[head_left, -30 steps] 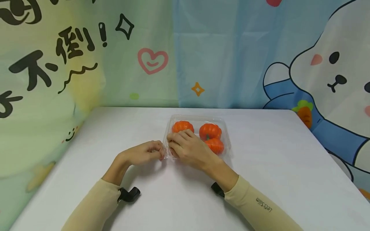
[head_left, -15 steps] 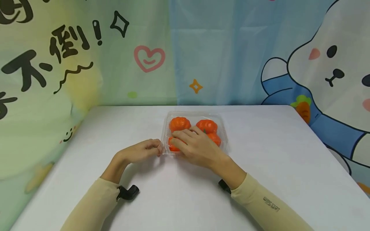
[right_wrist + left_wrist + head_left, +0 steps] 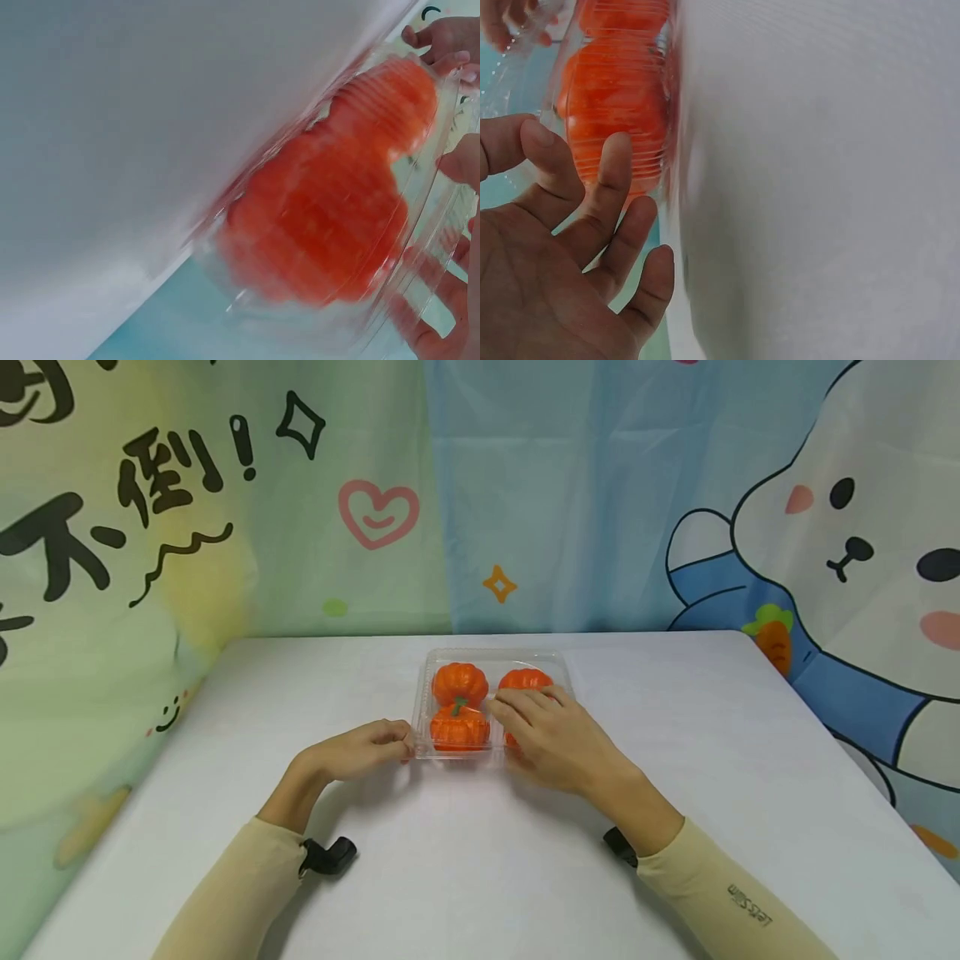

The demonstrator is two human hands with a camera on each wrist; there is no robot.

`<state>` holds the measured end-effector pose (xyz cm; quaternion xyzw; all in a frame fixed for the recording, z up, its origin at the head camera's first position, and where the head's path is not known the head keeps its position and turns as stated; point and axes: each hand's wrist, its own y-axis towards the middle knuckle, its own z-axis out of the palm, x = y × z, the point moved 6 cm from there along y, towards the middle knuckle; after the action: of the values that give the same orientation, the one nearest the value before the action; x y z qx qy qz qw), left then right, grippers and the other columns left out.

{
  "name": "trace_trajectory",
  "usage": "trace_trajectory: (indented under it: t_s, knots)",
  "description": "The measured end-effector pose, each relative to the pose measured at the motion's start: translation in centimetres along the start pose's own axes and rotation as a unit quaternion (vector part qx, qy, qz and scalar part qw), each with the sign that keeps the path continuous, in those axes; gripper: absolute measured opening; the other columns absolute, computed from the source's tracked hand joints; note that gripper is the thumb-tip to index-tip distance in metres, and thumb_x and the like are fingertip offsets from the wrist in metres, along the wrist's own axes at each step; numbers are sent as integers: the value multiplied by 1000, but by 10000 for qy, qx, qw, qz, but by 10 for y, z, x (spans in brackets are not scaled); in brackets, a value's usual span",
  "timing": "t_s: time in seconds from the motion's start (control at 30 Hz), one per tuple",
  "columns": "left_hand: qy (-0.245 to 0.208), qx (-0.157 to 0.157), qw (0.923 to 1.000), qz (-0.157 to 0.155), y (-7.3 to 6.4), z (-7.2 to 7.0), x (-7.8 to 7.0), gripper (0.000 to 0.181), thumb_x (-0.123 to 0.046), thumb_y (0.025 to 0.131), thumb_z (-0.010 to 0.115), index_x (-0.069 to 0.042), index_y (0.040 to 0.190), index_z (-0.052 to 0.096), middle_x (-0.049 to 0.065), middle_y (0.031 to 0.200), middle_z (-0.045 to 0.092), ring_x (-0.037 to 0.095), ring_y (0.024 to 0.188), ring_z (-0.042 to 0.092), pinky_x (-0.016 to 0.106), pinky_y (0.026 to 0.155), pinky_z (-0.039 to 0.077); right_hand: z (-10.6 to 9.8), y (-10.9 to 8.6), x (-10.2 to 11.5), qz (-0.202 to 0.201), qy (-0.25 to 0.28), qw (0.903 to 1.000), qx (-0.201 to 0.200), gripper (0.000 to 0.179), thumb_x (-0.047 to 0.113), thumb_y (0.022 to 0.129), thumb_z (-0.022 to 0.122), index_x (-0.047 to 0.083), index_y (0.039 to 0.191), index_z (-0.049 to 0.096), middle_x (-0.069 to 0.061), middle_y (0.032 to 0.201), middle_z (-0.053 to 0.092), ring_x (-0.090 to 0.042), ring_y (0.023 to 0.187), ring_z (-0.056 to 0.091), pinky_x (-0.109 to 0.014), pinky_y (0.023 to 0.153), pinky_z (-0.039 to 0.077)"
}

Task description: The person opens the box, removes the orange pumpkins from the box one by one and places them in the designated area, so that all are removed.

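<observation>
A clear plastic clamshell box (image 3: 491,655) sits on the table with several small ribbed orange pumpkins inside; one pumpkin (image 3: 459,728) shows at the front left, another (image 3: 459,682) behind it. My left hand (image 3: 367,750) pinches the box's front left corner between thumb and forefinger; its other fingers fan out beside the wall in the left wrist view. Over the front right part lies my right hand (image 3: 551,735), fingers fairly straight across the top and thumb (image 3: 461,161) at the front rim. It partly hides the right-hand pumpkins, seen through the wall as an orange mass (image 3: 322,217).
The box stands near the middle of a white table (image 3: 465,860). Behind the far edge hangs a printed cloth backdrop (image 3: 570,510) with a cartoon bear and lettering. Black wrist cameras, such as one on the left sleeve (image 3: 330,857), stick out below the hands.
My right hand has slid rightward along the front of the box, uncovering the front left pumpkin. The left hand stays at the left corner. The head view has shifted slightly.
</observation>
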<state>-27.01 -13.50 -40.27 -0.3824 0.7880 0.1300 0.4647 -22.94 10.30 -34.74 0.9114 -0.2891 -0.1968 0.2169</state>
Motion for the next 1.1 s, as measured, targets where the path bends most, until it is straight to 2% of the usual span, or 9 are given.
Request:
trace_trajectory:
  t_s: [0.17, 0.33, 0.57, 0.7, 0.8, 0.93, 1.1]
  knots:
    - [-73, -33, 10000, 30, 1, -1, 4, 21, -12, 97, 46, 1, 88, 59, 5, 96, 57, 23, 98, 49, 37, 90, 38, -2, -10, -10, 230, -109, 9996, 137, 51, 36, 89, 76, 10, 130, 62, -9, 123, 67, -28, 109, 67, -48, 96, 50]
    - [-105, -27, 9999, 101, 2, -2, 5, 21, -11, 98, 45, 2, 90, 59, 9, 97, 58, 23, 98, 50, 37, 90, 38, -6, -17, -14, 180, -122, 9997, 139, 45, 41, 89, 77, 11, 122, 65, -6, 116, 69, -28, 105, 67, -47, 93, 51]
    - [-166, -88, 9998, -6, 3, -1, 6, 21, -13, 99, 46, 2, 91, 59, 6, 95, 56, 23, 97, 48, 38, 90, 37, -11, -27, -16, -147, 26, 9999, 19, 43, 26, 84, 83, 7, 118, 66, -7, 115, 71, -30, 105, 67, -48, 93, 52]
    - [36, -252, 9995, -199, 5, -2, 6, 28, -20, 104, 49, 0, 97, 68, 8, 98, 63, 21, 98, 52, 38, 91, 39, -11, -28, -16, -378, 50, 9992, -70, 44, 17, 81, 87, 4, 119, 67, -11, 115, 74, -31, 101, 69, -47, 89, 56]
    - [215, -311, 9990, -237, 7, 0, 4, 31, -24, 105, 52, -2, 97, 71, 5, 98, 65, 19, 92, 52, 36, 85, 40, -12, -30, -15, -546, 78, 9984, -106, 46, 13, 81, 88, 2, 120, 68, -12, 116, 74, -31, 102, 70, -48, 89, 57]
    - [168, -295, 9993, -132, 10, 3, 1, 31, -23, 105, 52, -1, 91, 69, 2, 95, 62, 19, 87, 47, 34, 78, 36, -13, -34, -17, -638, 241, 9977, -44, 52, 13, 78, 90, 1, 124, 69, -12, 121, 73, -30, 108, 71, -54, 93, 55]
    - [-73, -320, 9994, -119, 11, 4, -1, 32, -21, 106, 51, 3, 90, 67, 4, 93, 59, 20, 90, 48, 35, 82, 36, -15, -38, -20, -600, 398, 9971, 230, 62, 11, 74, 92, 1, 130, 67, -13, 129, 70, -31, 116, 68, -60, 97, 51]
